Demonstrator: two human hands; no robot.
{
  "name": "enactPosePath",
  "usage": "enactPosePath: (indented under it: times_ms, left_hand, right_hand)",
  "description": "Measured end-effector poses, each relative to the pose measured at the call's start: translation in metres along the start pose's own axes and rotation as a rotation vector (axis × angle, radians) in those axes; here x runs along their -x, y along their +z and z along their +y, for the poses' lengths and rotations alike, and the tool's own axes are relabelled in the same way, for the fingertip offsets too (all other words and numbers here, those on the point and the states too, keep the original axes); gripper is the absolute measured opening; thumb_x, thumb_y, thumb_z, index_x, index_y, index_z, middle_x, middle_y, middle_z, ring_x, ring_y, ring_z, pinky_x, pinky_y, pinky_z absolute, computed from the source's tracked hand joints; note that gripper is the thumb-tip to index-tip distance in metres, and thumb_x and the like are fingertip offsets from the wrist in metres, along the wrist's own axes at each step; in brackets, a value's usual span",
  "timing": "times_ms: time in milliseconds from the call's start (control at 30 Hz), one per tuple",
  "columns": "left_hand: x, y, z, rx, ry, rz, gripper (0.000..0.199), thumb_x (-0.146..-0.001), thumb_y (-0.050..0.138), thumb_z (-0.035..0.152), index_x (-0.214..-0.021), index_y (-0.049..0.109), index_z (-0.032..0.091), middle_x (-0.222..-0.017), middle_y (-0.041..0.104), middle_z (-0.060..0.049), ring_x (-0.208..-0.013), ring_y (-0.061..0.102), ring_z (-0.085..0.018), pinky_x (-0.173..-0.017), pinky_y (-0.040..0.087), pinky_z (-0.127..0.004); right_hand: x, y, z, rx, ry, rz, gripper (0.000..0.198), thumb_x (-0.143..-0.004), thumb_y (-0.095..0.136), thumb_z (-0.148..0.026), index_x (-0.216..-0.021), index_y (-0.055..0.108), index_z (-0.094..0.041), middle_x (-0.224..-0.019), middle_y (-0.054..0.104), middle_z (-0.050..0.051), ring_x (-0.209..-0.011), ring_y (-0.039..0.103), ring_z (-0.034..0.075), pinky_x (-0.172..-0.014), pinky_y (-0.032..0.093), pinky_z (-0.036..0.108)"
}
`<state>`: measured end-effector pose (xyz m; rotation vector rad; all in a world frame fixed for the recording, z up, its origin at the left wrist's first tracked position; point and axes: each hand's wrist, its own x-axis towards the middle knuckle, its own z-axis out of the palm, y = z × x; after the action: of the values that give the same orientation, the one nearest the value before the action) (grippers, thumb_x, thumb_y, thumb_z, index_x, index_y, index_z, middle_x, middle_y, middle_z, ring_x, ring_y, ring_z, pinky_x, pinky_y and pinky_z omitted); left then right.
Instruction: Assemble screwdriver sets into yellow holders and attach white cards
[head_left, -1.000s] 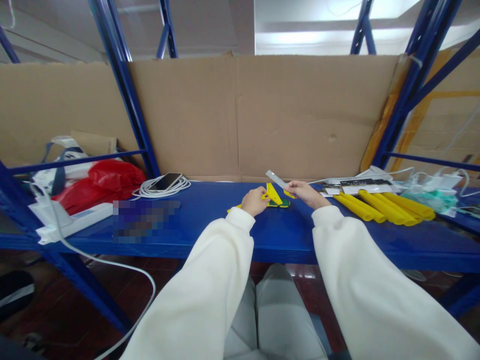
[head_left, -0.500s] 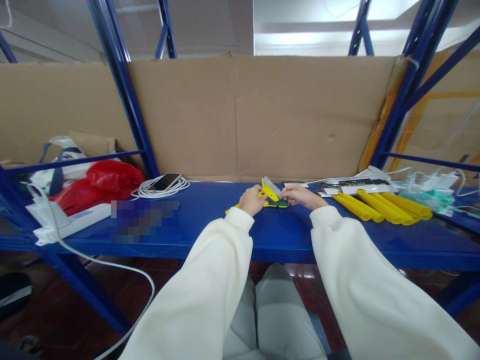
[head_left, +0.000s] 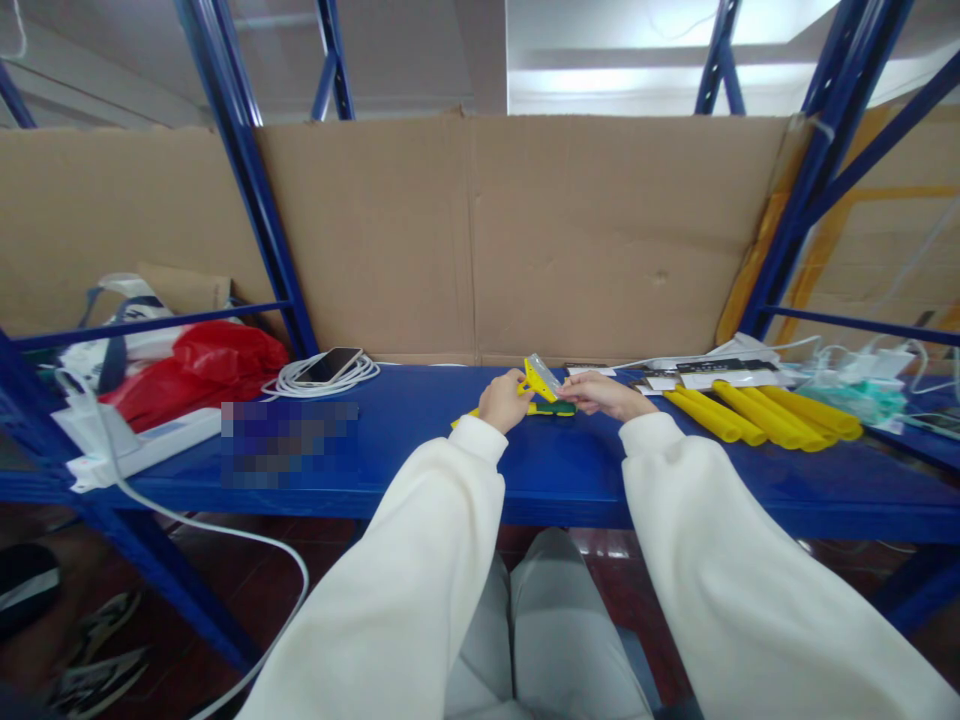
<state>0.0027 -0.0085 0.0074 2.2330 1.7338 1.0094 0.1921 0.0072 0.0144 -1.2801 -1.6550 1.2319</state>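
Note:
My left hand [head_left: 504, 402] is closed on a yellow scraper head [head_left: 537, 384] with a flat grey plate, held tilted just above the table. My right hand [head_left: 598, 392] is pinched at the lower right end of the scraper head. Its fingertips touch that end, but whether they grip it or a small part is too fine to see. Below both hands lies a screwdriver with a green and yellow handle [head_left: 555, 409], partly covered by my left hand.
Several yellow tubes [head_left: 757, 412] lie right of my right hand, before black-and-white packets [head_left: 724, 372]. At left are a phone [head_left: 330, 365] on a coiled white cable, a red bag [head_left: 217, 355] and a white power strip [head_left: 169, 442]. Cardboard [head_left: 480, 230] walls the back of the blue table [head_left: 420, 470].
Both hands stay nearly in place, with the scraper head between them. At lower left, a person's shoes have come into clearer view.

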Motion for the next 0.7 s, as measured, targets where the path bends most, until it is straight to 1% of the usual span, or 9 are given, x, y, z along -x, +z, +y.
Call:
enactPosePath:
  times_ms: [200, 367, 467, 567, 633, 700]
  left_hand:
    - [-0.0003, 0.0008, 0.0006, 0.024, 0.021, -0.008, 0.028, -0.084, 0.069, 0.024, -0.112, 0.067, 0.024, -0.117, 0.071, -0.006, -0.114, 0.064, -0.020, -0.095, 0.047, -0.030]
    - [-0.0006, 0.0016, 0.0004, 0.020, 0.033, -0.022, 0.029, -0.083, 0.068, 0.023, -0.112, 0.067, 0.025, -0.116, 0.071, -0.005, -0.113, 0.064, -0.020, -0.094, 0.048, -0.029]
    - [-0.0003, 0.0016, 0.0000, 0.020, 0.036, -0.019, 0.043, -0.084, 0.068, 0.023, -0.126, 0.061, 0.027, -0.115, 0.071, -0.005, -0.111, 0.064, -0.021, -0.092, 0.048, -0.029]
    - [0.0006, 0.0008, -0.0009, 0.011, 0.076, -0.018, 0.063, -0.085, 0.066, 0.023, -0.144, 0.046, 0.033, -0.115, 0.070, -0.004, -0.110, 0.065, -0.022, -0.091, 0.048, -0.030]
    - [0.0012, 0.0002, -0.0017, -0.020, 0.127, -0.044, 0.065, -0.087, 0.062, 0.022, -0.147, 0.042, 0.036, -0.117, 0.069, -0.003, -0.112, 0.064, -0.021, -0.093, 0.047, -0.029]
    - [0.0017, -0.0003, -0.0024, -0.068, 0.184, -0.087, 0.057, -0.090, 0.057, 0.019, -0.143, 0.049, 0.038, -0.118, 0.067, -0.002, -0.113, 0.062, -0.021, -0.095, 0.046, -0.028]
  right_hand:
    - [0.0039, 0.0014, -0.0012, 0.062, -0.003, -0.010, 0.047, -0.064, 0.081, -0.043, -0.059, 0.041, -0.020, -0.045, 0.035, -0.010, -0.036, 0.024, 0.001, -0.036, 0.011, 0.018]
    - [0.0066, 0.0011, -0.0002, 0.083, 0.029, -0.051, 0.046, -0.064, 0.083, -0.042, -0.064, 0.043, -0.020, -0.044, 0.034, -0.011, -0.036, 0.024, 0.001, -0.037, 0.013, 0.017]
    - [0.0068, 0.0007, 0.0000, 0.077, 0.056, -0.072, 0.044, -0.066, 0.083, -0.040, -0.067, 0.044, -0.020, -0.044, 0.034, -0.011, -0.036, 0.023, 0.001, -0.037, 0.012, 0.017]
    - [0.0060, 0.0007, 0.0005, 0.079, 0.065, -0.066, 0.043, -0.066, 0.083, -0.039, -0.068, 0.044, -0.020, -0.043, 0.034, -0.011, -0.036, 0.024, 0.002, -0.037, 0.012, 0.016]
    - [0.0052, 0.0009, 0.0012, 0.086, 0.071, -0.066, 0.043, -0.067, 0.083, -0.039, -0.068, 0.045, -0.020, -0.042, 0.034, -0.011, -0.036, 0.024, 0.002, -0.037, 0.013, 0.017]
    - [0.0045, 0.0013, 0.0018, 0.093, 0.074, -0.071, 0.042, -0.066, 0.083, -0.040, -0.069, 0.046, -0.020, -0.042, 0.034, -0.011, -0.036, 0.024, 0.002, -0.037, 0.013, 0.017]
